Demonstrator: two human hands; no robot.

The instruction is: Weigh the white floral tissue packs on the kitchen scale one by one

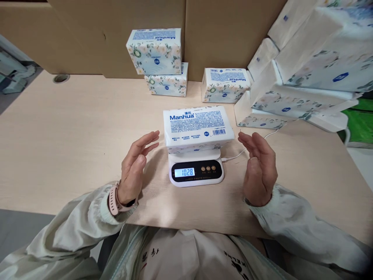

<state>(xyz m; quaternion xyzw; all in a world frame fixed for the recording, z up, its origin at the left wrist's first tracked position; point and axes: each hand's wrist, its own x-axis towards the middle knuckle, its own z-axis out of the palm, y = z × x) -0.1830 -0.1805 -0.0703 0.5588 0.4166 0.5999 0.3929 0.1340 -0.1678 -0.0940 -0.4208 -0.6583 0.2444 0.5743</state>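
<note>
A tissue pack [198,126] with blue print and "Manhua" on its top lies flat on a white kitchen scale [175,181]. The scale's lit display [184,172] appears to read 102.8. To the left of the pack, my left hand [136,165] is held a little apart from it, fingers stretched and palm facing inward. On the other side, my right hand [260,169] mirrors it, also clear of the pack, with nothing in it. A pale wristband [113,199] circles my left wrist.
Two stacked tissue packs [157,58] stand at the back against a cardboard wall [227,35]. Another pack [224,87] sits right of them. A tall pile of packs [309,70] fills the right side. A white cable [237,156] runs from the scale towards the pile.
</note>
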